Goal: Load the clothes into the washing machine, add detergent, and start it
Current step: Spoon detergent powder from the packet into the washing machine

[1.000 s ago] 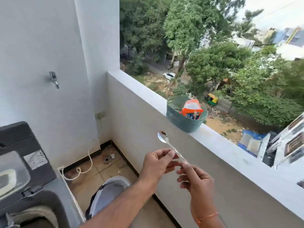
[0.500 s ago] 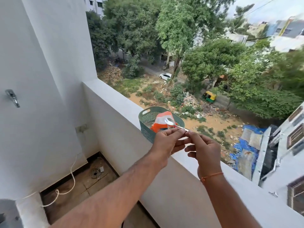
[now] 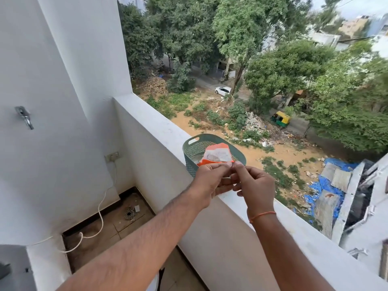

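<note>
Head view: both arms reach to the balcony ledge [image 3: 159, 131], hands meeting just in front of a green basket [image 3: 190, 152] that sits on it. Left hand [image 3: 206, 181] and right hand [image 3: 255, 185] have their fingertips pinched together over a thin handle, probably a spoon [image 3: 212, 158], whose bowl shows faintly against the pouch [image 3: 218, 154]. Both hands hold the spoon, fingers curled close, little gap between the two hands. Basket contents: an orange-and-white pouch, likely the detergent, standing tilted with its mouth facing the hands; something pale under it, too unclear to name. Whether the pouch is open I cannot tell. Risks, as I judge them: the basket stands on a narrow ledge with open drop behind, so a push from the spoon or a knuckle could slide it outward and over. The pouch is soft and unsupported, so digging in may fold or tip it, spilling powder into the basket. A loaded spoon carried back across the balcony could shed powder. Washing machine barely in view; only a grey corner [image 3: 4, 269] shows at lower left. Wall tap [image 3: 24, 116] and socket [image 3: 112, 156] to the left.
</note>
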